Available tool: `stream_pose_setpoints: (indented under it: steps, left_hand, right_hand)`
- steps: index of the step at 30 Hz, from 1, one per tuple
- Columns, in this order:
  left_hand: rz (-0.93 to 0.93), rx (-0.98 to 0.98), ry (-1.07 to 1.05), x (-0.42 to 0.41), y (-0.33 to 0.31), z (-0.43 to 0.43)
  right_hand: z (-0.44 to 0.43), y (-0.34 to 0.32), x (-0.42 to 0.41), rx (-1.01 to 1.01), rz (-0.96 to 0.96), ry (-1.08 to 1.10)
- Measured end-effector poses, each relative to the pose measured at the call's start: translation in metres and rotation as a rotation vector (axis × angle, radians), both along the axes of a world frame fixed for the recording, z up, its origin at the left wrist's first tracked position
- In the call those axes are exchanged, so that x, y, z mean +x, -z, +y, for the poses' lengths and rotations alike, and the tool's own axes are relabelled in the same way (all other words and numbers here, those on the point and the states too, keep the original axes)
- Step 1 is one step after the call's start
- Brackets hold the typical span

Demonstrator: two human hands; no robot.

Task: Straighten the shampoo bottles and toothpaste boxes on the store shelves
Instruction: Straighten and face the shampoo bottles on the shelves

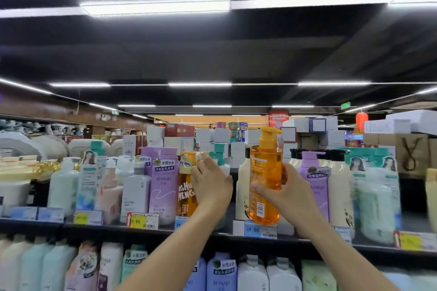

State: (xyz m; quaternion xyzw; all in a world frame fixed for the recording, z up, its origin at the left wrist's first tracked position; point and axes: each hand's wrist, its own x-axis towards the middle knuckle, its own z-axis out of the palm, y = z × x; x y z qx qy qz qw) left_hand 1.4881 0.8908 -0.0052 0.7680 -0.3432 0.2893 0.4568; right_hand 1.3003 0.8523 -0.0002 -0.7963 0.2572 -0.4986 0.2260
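Here, store shelf: right hand grips an orange bottle, held upright at the front edge; left hand curls round its twin in the row.
Best to lower the base flat beside the twin, pump upright; shelf crowded, price tags on its lip, strip lights overhead.

bare left hand, bare right hand, bare forearms
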Motion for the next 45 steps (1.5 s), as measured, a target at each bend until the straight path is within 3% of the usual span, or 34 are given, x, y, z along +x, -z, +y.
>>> stream_pose_setpoints:
  steps: [9, 17, 30, 38, 43, 45]
  left_hand:
    - [0.147, -0.157, 0.313, -0.006, 0.007, 0.025]
    - [0.009, -0.369, 0.442, -0.016, -0.017, 0.095]
    - [0.021, -0.313, 0.389, 0.008, -0.025, 0.173]
    - [0.094, -0.259, 0.410, 0.024, -0.016, 0.177]
    - [0.103, -0.238, 0.456, 0.019, -0.010, 0.164]
    - [0.095, -0.236, 0.473, 0.017, -0.010, 0.155]
  right_hand:
    - [0.001, -0.004, 0.005, -0.045, -0.025, -0.081]
    - [0.013, -0.003, 0.043, -0.083, -0.101, -0.136]
    - [0.016, 0.021, 0.135, 0.098, -0.022, -0.139]
    - [0.003, 0.030, 0.155, 0.235, 0.238, -0.018]
    - [0.013, 0.021, 0.147, 0.219, 0.282, -0.023]
    - [0.028, 0.015, 0.130, 0.086, 0.226, -0.051]
